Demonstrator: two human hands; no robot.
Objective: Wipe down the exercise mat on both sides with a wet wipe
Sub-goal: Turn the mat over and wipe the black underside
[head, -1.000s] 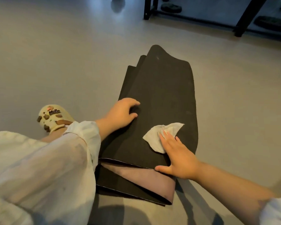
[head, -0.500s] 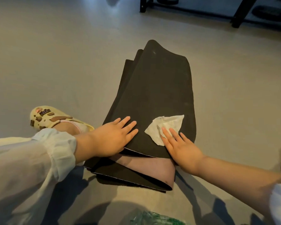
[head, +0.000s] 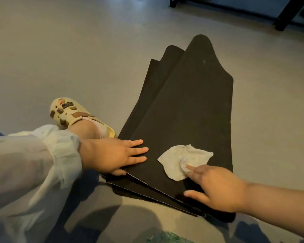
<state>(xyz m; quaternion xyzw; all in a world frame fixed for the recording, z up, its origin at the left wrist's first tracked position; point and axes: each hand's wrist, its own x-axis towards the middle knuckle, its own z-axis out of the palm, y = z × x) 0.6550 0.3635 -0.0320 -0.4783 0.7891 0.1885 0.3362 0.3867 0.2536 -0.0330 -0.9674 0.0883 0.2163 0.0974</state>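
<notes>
Matt black mat (head: 188,109), crumpled cloth-like wipe (head: 181,161)

This looks like a gym or a workout room. The floor (head: 77,50) is big, smooth and grey, with lots of open space. A dark exercise mat (head: 191,111) lies folded on it in layers. At the far end, black metal legs (head: 286,16) of some frame stand on the floor, like the legs of a workout rack. A person crouches here in a soft yellow shoe (head: 68,111) with little brown charms.
</notes>
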